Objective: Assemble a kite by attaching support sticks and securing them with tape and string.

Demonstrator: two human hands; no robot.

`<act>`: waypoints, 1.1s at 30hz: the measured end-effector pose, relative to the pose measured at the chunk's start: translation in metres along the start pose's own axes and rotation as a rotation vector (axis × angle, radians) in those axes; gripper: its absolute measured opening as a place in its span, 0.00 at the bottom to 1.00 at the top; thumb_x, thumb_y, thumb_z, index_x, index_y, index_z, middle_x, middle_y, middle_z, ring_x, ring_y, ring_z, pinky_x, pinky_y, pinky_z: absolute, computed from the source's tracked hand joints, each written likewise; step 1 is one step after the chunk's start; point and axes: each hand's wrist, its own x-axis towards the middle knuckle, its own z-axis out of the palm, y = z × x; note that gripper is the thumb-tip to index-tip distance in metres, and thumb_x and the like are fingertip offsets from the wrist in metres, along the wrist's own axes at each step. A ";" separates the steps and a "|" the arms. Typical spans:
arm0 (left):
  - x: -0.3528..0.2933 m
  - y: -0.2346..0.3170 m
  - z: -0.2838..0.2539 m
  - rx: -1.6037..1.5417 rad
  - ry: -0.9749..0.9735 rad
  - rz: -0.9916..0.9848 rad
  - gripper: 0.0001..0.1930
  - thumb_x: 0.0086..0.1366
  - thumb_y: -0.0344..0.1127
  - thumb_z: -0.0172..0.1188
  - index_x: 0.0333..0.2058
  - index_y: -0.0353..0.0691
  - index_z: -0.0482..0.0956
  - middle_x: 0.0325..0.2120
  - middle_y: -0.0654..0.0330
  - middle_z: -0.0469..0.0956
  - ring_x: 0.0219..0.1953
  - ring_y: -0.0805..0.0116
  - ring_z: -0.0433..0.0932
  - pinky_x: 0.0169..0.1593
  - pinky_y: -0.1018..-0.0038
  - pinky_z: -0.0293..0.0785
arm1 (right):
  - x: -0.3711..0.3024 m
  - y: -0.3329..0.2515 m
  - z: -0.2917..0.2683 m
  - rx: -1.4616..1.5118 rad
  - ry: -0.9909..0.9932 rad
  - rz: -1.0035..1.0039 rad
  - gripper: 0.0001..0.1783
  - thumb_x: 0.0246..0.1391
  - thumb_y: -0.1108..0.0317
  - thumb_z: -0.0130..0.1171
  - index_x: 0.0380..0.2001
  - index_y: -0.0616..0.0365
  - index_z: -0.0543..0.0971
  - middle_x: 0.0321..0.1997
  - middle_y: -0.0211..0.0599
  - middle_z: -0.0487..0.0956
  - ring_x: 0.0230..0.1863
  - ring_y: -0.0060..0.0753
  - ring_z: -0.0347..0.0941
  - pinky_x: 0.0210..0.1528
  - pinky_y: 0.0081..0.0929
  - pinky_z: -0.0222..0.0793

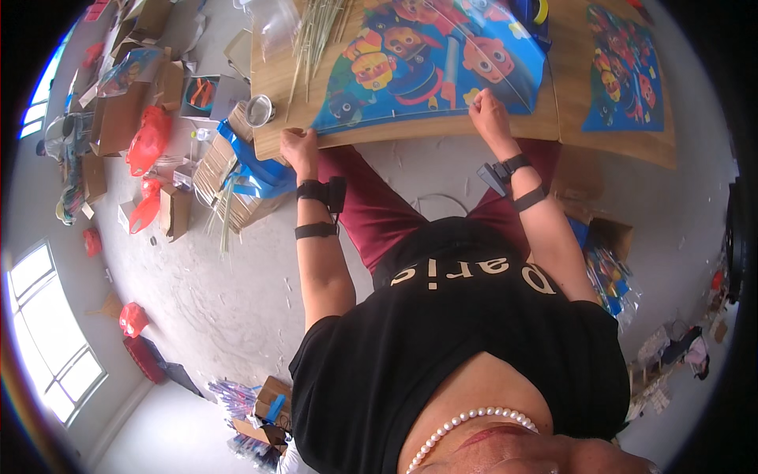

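A blue kite sheet [430, 63] printed with bright cartoon figures lies flat on a wooden table [553, 118]. My left hand [298, 147] curls over the table's near edge and pinches the sheet's near left corner. My right hand [489, 110] grips the sheet's near edge further right, fingers bent down onto it. Both wrists carry black straps, each with a small black device. A bundle of thin pale sticks [316, 35] rests on the table just left of the sheet.
A second printed sheet [624, 71] lies at the table's right. A small metal cup [259, 110] stands by the table's left corner. Below it sits a cardboard box of sticks with blue tape [237, 178]. Red bags [146, 142] and cardboard boxes [118, 118] crowd the floor at left.
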 end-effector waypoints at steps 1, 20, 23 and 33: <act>-0.001 0.002 0.000 -0.015 0.000 0.011 0.15 0.48 0.34 0.68 0.31 0.31 0.77 0.30 0.44 0.80 0.37 0.44 0.80 0.47 0.58 0.74 | 0.000 0.000 0.000 0.009 0.007 -0.005 0.11 0.50 0.73 0.61 0.35 0.58 0.70 0.30 0.48 0.78 0.36 0.60 0.76 0.37 0.53 0.71; -0.071 0.008 -0.008 0.411 -0.215 0.591 0.34 0.72 0.47 0.53 0.71 0.43 0.57 0.73 0.52 0.53 0.75 0.52 0.47 0.74 0.52 0.41 | -0.003 0.000 0.004 0.080 0.033 -0.002 0.10 0.50 0.73 0.61 0.34 0.57 0.70 0.28 0.46 0.78 0.35 0.60 0.76 0.36 0.53 0.70; -0.066 0.002 -0.009 0.401 -0.218 0.599 0.35 0.71 0.51 0.54 0.71 0.45 0.57 0.74 0.54 0.52 0.76 0.54 0.47 0.75 0.53 0.39 | -0.003 -0.001 0.002 0.103 0.016 0.020 0.10 0.51 0.72 0.61 0.34 0.57 0.70 0.28 0.45 0.78 0.35 0.59 0.76 0.36 0.53 0.70; -0.069 0.003 -0.012 0.391 -0.233 0.603 0.37 0.69 0.50 0.57 0.72 0.46 0.56 0.73 0.52 0.53 0.75 0.54 0.49 0.74 0.53 0.40 | -0.007 0.001 0.001 0.109 0.031 0.003 0.10 0.52 0.72 0.61 0.36 0.56 0.70 0.29 0.46 0.78 0.35 0.58 0.77 0.36 0.51 0.71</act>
